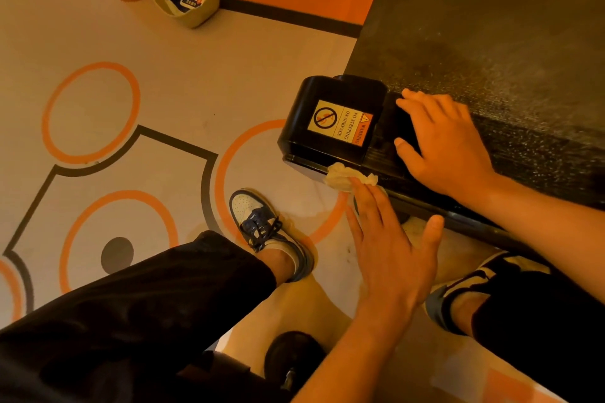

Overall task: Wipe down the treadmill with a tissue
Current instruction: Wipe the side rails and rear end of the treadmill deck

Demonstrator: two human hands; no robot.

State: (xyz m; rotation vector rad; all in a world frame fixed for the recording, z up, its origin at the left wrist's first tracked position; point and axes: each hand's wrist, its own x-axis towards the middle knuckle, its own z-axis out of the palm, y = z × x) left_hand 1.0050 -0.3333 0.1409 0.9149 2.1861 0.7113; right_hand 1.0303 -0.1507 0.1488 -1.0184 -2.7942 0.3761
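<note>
Left hand (389, 252) flat, pressing tissue (340, 175) to treadmill (474, 26) edge | right hand (448, 147) flat atop | floor (163, 91) beside

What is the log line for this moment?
phase: wiping | left hand: presses tissue on end cap lower edge | right hand: rests on treadmill | bin: by wall
</note>
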